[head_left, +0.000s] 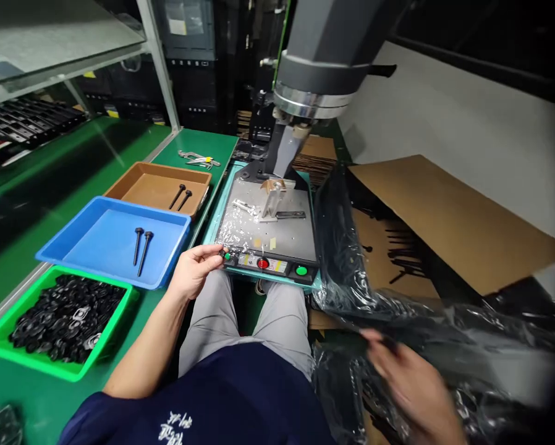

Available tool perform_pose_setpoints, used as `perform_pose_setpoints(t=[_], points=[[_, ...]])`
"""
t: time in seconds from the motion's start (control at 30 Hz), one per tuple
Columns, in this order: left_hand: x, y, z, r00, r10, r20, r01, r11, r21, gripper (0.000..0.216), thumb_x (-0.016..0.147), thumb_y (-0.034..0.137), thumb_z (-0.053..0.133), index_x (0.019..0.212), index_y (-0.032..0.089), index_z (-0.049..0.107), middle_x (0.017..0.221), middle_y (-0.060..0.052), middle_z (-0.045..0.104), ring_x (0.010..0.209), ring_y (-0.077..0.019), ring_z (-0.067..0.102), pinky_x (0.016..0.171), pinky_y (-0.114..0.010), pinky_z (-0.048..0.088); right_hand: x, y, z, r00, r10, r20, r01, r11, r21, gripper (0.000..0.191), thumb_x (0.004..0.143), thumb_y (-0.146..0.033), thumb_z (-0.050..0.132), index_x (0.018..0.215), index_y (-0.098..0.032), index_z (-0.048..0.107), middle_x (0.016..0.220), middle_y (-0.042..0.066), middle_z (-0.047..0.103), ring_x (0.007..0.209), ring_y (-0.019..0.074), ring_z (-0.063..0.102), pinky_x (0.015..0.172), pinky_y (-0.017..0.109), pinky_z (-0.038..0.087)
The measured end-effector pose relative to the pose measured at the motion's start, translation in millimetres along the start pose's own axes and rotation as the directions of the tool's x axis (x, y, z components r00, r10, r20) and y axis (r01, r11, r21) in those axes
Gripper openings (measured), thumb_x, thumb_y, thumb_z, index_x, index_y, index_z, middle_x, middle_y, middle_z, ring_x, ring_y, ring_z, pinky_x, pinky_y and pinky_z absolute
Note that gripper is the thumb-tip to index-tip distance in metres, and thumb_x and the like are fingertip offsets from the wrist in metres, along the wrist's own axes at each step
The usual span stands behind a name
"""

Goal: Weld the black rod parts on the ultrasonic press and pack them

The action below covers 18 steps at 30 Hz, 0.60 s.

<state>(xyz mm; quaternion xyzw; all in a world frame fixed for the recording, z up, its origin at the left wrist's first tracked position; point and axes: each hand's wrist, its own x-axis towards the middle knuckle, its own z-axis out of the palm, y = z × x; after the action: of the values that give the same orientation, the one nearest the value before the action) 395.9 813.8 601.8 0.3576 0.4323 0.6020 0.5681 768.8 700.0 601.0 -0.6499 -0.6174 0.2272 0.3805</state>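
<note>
My left hand (194,269) rests at the front left corner of the press machine's base (268,228), fingers curled, fingertips touching the left green button (228,255). A red button (262,263) and a second green button (301,270) sit further right on the panel. My right hand (410,383) is low at the right, blurred by motion, over black plastic bags (398,309); something dark seems to be at its fingertips. A metal fixture (274,196) stands on the plate under the press head (319,68).
A green tray (8,355) of several black parts, a blue tray (96,259) with two black pins and a brown tray (141,185) with two more line the green bench at left. A cardboard box (444,222) with black parts stands right. Tools (198,159) lie behind.
</note>
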Motion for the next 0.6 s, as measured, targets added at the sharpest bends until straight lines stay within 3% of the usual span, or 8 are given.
perform_pose_setpoints(t=[0.07,0.13,0.23,0.4,0.6], points=[[-5.9,-3.1,10.8,0.996,0.045,0.083,-0.053,0.994,0.097,0.039,0.063,0.032,0.088,0.098,0.017,0.077,0.097,-0.009,0.077,0.078,-0.0184,0.072,0.074,-0.031,0.060,20.7,-16.9,46.7,0.985,-0.140,0.102,0.128,0.985,0.116,0.043,0.090,-0.063,0.054,0.081,-0.025,0.071,0.084,0.010,0.067,0.081,0.0255,0.066,0.068,0.037,0.055],[-14.8,-5.3,17.8,0.987,0.074,0.146,-0.102,0.975,0.199,0.038,0.070,0.036,0.084,0.102,0.018,0.077,0.104,-0.010,0.077,0.088,-0.0227,0.073,0.083,-0.037,0.060,41.7,-38.4,90.0,0.936,-0.303,0.180,0.256,0.935,0.244,0.032,0.094,-0.048,0.054,0.084,-0.022,0.070,0.096,0.010,0.068,0.090,0.0242,0.066,0.079,0.036,0.054],[-26.9,-7.0,20.2,0.976,0.096,0.197,-0.157,0.933,0.323,0.035,0.076,0.038,0.079,0.106,0.020,0.077,0.112,-0.010,0.075,0.105,-0.0263,0.070,0.094,-0.041,0.057,58.9,-66.3,128.9,0.877,-0.386,0.286,0.288,0.899,0.330,0.022,0.097,-0.031,0.050,0.092,-0.021,0.068,0.080,0.003,0.066,0.067,0.0160,0.062,0.065,0.029,0.049],[-31.6,-12.5,15.3,0.973,0.106,0.207,-0.172,0.927,0.334,0.034,0.078,0.038,0.077,0.107,0.020,0.076,0.115,-0.009,0.073,0.110,-0.0271,0.069,0.100,-0.043,0.055,60.8,-76.5,137.3,0.840,-0.483,0.247,0.412,0.864,0.288,0.018,0.097,-0.025,0.051,0.093,-0.020,0.068,0.076,0.002,0.062,0.069,0.0164,0.058,0.066,0.029,0.044],[-26.5,-18.8,21.2,0.971,0.104,0.215,-0.170,0.933,0.317,0.034,0.077,0.038,0.078,0.106,0.020,0.076,0.117,-0.010,0.073,0.112,-0.0286,0.068,0.097,-0.044,0.056,61.3,-70.4,137.6,0.863,-0.473,0.177,0.428,0.870,0.244,0.020,0.097,-0.027,0.051,0.096,-0.019,0.069,0.078,0.004,0.060,0.071,0.0174,0.056,0.066,0.030,0.043]])
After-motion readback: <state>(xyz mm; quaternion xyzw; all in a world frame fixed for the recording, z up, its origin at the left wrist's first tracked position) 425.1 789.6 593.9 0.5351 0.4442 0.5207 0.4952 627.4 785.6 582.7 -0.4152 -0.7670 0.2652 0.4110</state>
